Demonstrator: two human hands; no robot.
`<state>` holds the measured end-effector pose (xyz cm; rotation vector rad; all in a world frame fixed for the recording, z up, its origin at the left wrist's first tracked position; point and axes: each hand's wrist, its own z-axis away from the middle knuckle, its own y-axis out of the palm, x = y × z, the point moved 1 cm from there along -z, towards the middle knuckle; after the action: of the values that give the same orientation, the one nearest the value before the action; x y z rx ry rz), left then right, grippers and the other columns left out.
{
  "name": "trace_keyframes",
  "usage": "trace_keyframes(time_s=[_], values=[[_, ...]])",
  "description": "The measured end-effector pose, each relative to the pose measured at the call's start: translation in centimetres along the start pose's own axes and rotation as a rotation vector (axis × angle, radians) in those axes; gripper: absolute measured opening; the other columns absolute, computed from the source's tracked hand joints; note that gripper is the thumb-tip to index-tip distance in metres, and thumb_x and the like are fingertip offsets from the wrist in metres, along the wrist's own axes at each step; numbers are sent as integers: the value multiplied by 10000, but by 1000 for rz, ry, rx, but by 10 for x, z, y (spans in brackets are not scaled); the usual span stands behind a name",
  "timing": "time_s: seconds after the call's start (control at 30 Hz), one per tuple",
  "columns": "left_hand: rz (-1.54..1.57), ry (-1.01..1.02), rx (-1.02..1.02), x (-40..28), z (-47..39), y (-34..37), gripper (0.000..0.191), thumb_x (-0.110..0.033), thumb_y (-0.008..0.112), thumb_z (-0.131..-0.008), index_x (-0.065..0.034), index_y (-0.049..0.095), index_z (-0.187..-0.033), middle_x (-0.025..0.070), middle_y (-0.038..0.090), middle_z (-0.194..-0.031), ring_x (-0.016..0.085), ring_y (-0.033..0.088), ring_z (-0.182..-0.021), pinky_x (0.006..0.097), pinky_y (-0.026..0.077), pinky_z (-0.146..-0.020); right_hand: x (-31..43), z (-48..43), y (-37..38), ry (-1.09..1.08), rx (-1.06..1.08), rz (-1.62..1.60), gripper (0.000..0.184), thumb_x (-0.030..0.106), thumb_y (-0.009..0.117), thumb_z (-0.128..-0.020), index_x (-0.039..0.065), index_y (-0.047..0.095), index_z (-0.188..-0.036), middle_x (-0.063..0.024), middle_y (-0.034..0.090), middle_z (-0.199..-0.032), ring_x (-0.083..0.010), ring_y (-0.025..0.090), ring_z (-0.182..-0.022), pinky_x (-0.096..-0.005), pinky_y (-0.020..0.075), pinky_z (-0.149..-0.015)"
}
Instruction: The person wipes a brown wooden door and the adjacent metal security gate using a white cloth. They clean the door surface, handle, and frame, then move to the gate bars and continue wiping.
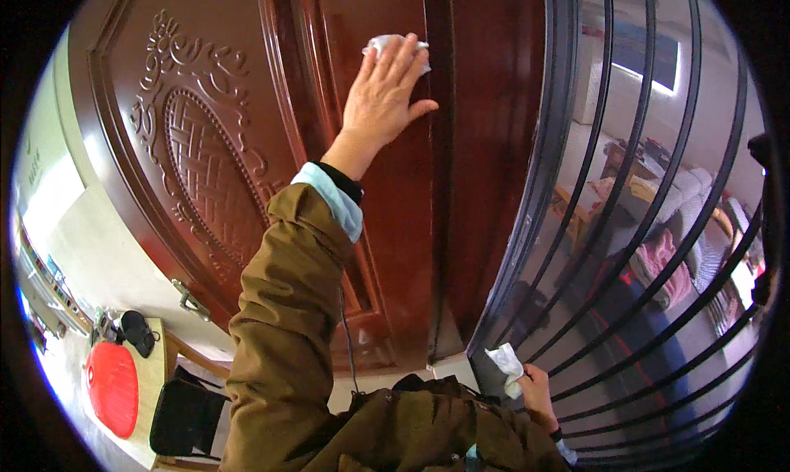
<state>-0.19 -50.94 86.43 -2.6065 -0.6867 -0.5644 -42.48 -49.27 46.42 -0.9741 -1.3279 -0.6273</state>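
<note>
My left hand [386,89] lies flat against a dark red-brown wooden door [395,182], fingers pointing up and thumb out to the side. Under its fingers a crumpled white cloth or tissue [378,42] is pressed on the door. Low on the right, my right hand [538,393] pinches a second white cloth or tissue [507,364], which sticks out beside the dark metal bars. A carved oval ornament [203,163] decorates the brown door panel left of my left arm.
Dark metal bars [645,89] run along the right; behind them are piled pink and grey textiles [663,262]. A metal door handle [190,300] shows at lower left. Beyond it are a red oval object [112,388] on a light wooden table [143,429] and a black folding chair [185,417].
</note>
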Motion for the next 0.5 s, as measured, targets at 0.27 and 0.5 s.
trace_keyframes(time_s=[0.27, 0.5], values=[[-41, -222, -172, 88, 5, -27, 784, -603, 502, -871, -109, 331, -1456, 99, 237, -1544, 308, 207, -1425, 478, 204, -1144, -28, -4, -8, 86, -80, -31, 145, 96, 579, -790, -45, 597, -763, -6, 542, -641, -72, 463, -605, -259, 373, -552], [-130, -336, -219, 166, 44, -57, 732, -558, 495, -900, -112, 331, -1457, 118, 254, -1538, 325, 207, -1424, 494, 190, -1141, -10, -28, 16, 151, 16, -51, 107, 71, 589, -792, -28, 620, -765, -7, 570, -652, -80, 494, -593, -261, 389, -552]])
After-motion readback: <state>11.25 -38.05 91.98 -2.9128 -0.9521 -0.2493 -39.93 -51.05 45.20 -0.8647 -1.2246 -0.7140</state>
